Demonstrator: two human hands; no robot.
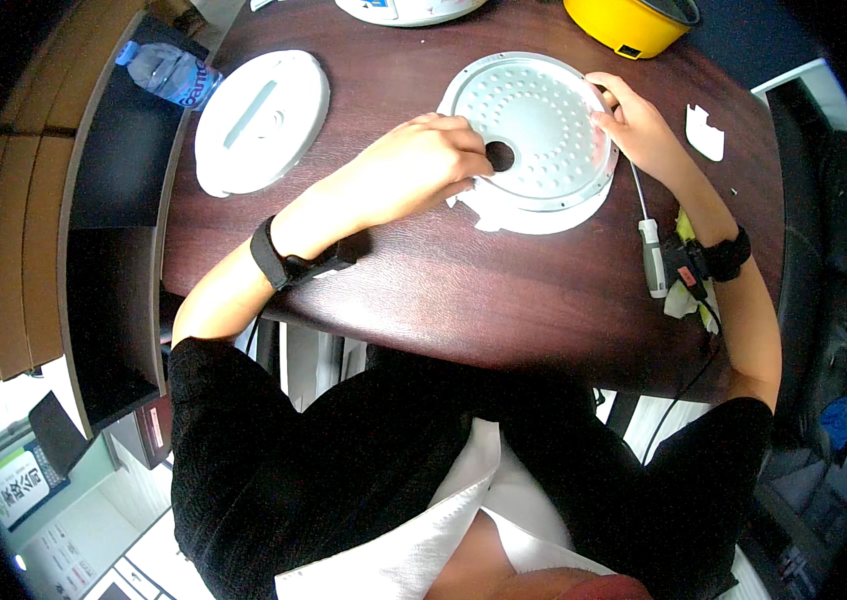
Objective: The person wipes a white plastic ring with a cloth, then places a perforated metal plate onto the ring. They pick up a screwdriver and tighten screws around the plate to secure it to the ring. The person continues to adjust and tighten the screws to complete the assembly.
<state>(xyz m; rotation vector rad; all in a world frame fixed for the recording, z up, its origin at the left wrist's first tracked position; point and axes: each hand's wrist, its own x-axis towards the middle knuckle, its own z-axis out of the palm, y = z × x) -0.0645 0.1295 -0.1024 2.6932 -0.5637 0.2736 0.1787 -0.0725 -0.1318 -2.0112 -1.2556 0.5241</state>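
Note:
A round, dimpled metal plate (544,105) with a dark hole near its lower left lies over a white plastic piece (542,220), whose edge shows below it. My left hand (429,160) grips the plate's left rim beside the hole, its fingers curled and their tips partly hidden. On the opposite side, my right hand (641,128) pinches the right rim between thumb and fingers. Just below my right hand, a screwdriver (652,262) with a grey and white handle lies on the table, its shaft pointing away from me.
Left on the brown table (394,290) is a round white cover (294,115), near a water bottle (166,75). A yellow pot-like container (632,28) and a white appliance part (412,10) stand at the far edge. A white fragment (705,135) lies right; a cable (709,345) trails from my right wrist.

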